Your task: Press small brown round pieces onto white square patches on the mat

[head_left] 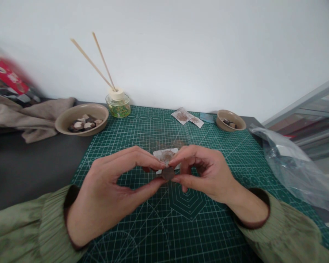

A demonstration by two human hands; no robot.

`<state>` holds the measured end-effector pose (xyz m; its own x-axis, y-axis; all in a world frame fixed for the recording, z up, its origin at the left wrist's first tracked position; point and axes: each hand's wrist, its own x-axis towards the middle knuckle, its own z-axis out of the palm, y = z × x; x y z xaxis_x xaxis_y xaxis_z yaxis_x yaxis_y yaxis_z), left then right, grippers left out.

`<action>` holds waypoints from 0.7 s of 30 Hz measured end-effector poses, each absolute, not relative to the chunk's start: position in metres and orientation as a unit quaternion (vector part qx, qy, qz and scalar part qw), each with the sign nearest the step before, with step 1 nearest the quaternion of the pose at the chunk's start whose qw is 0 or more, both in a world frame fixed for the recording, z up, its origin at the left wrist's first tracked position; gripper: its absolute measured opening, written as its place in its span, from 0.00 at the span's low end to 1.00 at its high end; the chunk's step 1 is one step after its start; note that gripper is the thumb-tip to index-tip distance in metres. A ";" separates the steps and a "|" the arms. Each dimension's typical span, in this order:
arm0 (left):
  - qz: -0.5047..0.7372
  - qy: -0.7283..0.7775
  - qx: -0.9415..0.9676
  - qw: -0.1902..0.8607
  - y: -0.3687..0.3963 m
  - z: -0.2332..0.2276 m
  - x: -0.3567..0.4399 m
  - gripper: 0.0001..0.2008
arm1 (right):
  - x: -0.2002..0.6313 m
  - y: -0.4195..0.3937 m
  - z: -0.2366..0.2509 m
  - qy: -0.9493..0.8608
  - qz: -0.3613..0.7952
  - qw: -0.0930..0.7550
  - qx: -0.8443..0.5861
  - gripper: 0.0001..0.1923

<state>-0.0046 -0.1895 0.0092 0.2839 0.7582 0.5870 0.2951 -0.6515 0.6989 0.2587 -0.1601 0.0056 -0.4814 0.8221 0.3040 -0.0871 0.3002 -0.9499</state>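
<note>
A small, dark brown round piece (168, 173) is pinched between the fingertips of my left hand (117, 186) and my right hand (205, 173). Its flat round face points toward me; its exact kind cannot be made out. Thumbs sit low and index fingers high on both sides of it. Just behind the fingers, a white paper square (159, 152) with a brown smudge lies on the green cutting mat (142, 233), partly hidden by my hands. Brownish dusting marks the mat beyond it.
At the left stands a tan bowl (60, 126) of brown and pale pieces, near a reed diffuser (119, 104) and a grey-brown cloth (44, 118). Back right are brown-stained papers (182, 115) and a smaller bowl (242, 126). A clear plastic bag (293, 164) lies right.
</note>
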 end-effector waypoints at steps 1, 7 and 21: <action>0.489 0.345 0.766 0.235 -0.189 0.009 -0.004 0.06 | 0.259 -0.160 0.005 -0.681 0.525 0.433 -0.270 0.14; 0.493 0.347 0.762 0.236 -0.186 0.010 -0.003 0.05 | 0.258 -0.160 0.005 -0.687 0.509 0.441 -0.271 0.14; 0.500 0.353 0.755 0.234 -0.187 0.009 -0.003 0.06 | 0.259 -0.158 0.003 -0.716 0.462 0.437 -0.288 0.12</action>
